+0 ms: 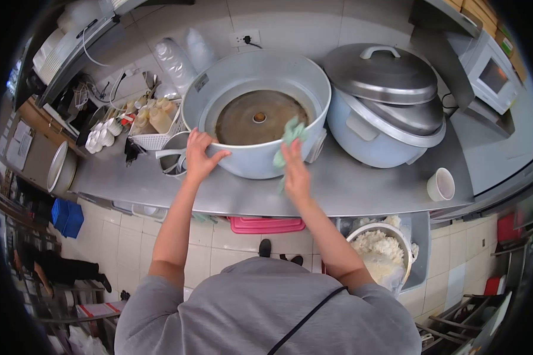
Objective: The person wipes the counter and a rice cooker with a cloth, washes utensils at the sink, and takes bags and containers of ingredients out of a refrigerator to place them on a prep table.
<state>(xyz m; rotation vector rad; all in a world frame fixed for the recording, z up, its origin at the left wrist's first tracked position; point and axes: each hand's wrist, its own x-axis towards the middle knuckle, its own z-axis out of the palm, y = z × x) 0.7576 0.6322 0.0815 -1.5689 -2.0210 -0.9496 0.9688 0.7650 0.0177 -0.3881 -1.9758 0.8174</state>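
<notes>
Pale-blue metal pot [249, 161] on a steel counter [237, 198], brown disc [237, 121] inside, left hand [201, 155] spread against the pot's rim, right hand [296, 171] closed on green cloth [294, 131] there, fingertips partly hidden, rice [378, 248] in a bowl [407, 251], right arm [334, 245] overlapping its edge.

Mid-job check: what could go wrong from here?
Wiping with the pale-green cloth in the right hand might shift the large round pale-blue metal cooker. The left hand, on its rim, could knock the small round metal pot beside it. The right forearm might brush the round pale bowl of white rice below.
</notes>
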